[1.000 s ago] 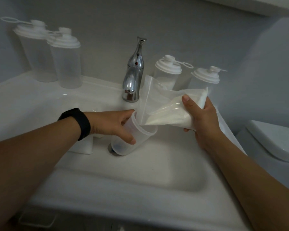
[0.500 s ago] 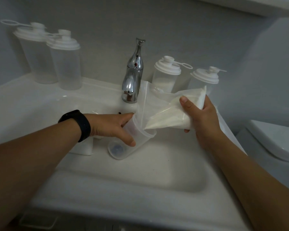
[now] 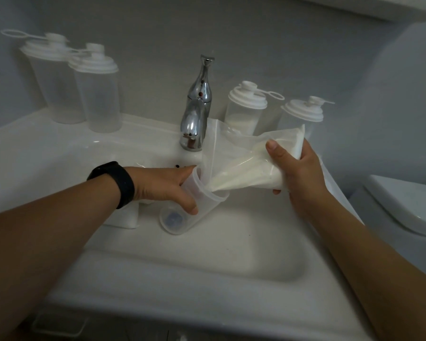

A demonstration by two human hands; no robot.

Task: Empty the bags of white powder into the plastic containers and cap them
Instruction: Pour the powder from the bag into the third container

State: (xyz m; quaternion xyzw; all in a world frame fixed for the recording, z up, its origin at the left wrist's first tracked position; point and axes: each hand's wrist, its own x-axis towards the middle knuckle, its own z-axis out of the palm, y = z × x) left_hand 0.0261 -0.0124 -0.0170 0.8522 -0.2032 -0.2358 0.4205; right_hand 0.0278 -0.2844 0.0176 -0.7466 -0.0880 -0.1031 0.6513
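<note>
My left hand grips an uncapped clear plastic container, tilted over the sink basin with its mouth toward the right. My right hand holds a clear bag of white powder, tipped so its open corner sits in the container's mouth. Powder fills the bag's lower half. Two capped containers stand behind the bag, the left one holding some powder. Two taller capped containers stand at the back left. Another white bag lies partly hidden under my left wrist.
A chrome tap rises at the back of the white sink. More clear plastic lies on the counter under my right forearm. A toilet stands at the right. The wall is close behind.
The container has tilted further and its base has swung toward me. The bag has dropped slightly with its corner staying in the mouth. Both hands keep their hold.
</note>
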